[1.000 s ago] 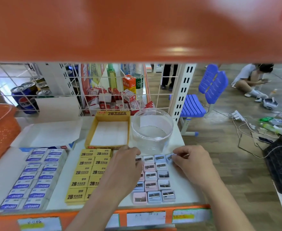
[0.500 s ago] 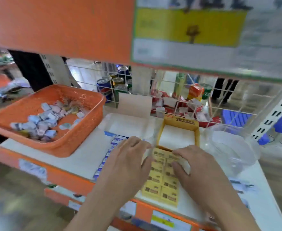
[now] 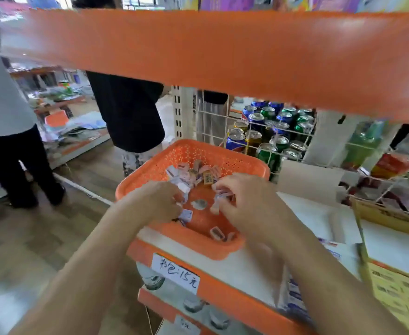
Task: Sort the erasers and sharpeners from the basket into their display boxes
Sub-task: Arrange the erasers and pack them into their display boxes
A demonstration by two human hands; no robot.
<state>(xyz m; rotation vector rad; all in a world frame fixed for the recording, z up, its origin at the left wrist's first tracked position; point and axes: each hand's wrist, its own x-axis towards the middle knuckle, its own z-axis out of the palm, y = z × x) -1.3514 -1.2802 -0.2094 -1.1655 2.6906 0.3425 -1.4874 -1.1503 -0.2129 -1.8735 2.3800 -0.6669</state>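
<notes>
orange basket (image 3: pixel 225 153) on shelf (image 3: pixel 232 272) | erasers and sharpeners (image 3: pixel 193 174) heaped at far side | left hand (image 3: pixel 157 204) curled inside at left, grip blurred, cannot tell | right hand (image 3: pixel 244 201) near it, pinches small pieces (image 3: pixel 222 193)

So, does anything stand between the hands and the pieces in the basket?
Nothing visible does. The left hand and right hand are both inside the orange basket, fingers among the loose pieces.

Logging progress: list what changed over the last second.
Both hands left the sorted rows and moved left into the basket; the right hand now pinches loose pieces, the left hand is too blurred to tell. Basket and yellow box stayed put.
</notes>
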